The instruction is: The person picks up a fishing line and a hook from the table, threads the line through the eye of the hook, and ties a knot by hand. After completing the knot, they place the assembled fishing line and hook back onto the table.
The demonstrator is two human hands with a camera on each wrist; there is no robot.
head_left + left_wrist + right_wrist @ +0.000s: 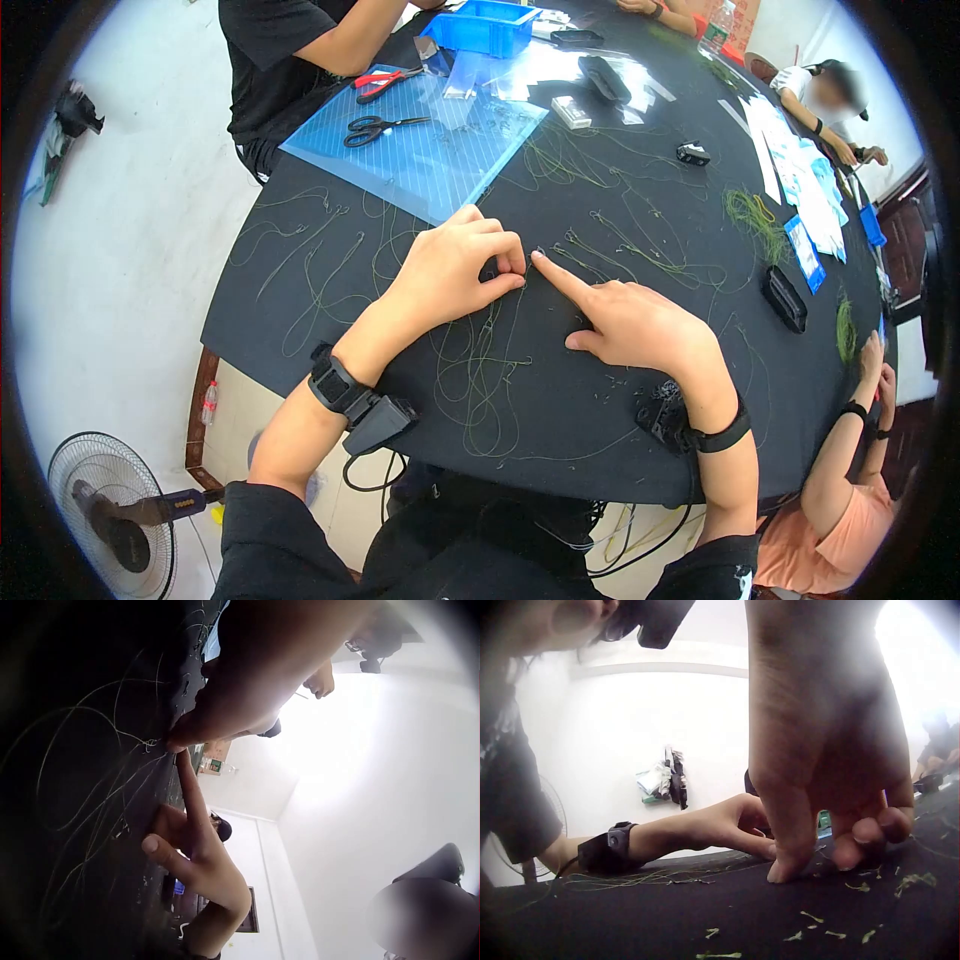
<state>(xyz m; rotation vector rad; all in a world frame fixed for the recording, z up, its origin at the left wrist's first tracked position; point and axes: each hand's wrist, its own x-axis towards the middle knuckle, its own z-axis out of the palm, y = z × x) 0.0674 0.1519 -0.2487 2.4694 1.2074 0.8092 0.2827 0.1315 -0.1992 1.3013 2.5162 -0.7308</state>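
Line: we have the green line (487,326) in thin strands and loops on the black table (255,330), the nearest cluster just below our fingertips.
Left hand: we bring the bent forefinger and thumb of our left hand (452,262) together, pinching a strand at the tips.
Right hand: we point the straight forefinger of our right hand (640,320) at that pinch, its thumb spread apart and its other fingers folded under; we cannot tell whether the fingertip touches the strand.
Slip: we judge that so fine a strand could slide out if the 2 tips loosen, or if the right forefinger nudges it.
Tangle: we could snag the neighbouring loops, since several lie crossed under the left hand; a sleeve or the left wrist camera (380,420) could drag them too.
Lost sight: we could mistake 1 strand for another, because thin line shows poorly on black; the scattered clippings (810,917) add to the muddle.
Bottle label: we see a coloured label on the bottle (715,30) at the far edge, too small to read.
Blue packet: we see pale printing on the blue packet (804,253), but no legible word or brand.
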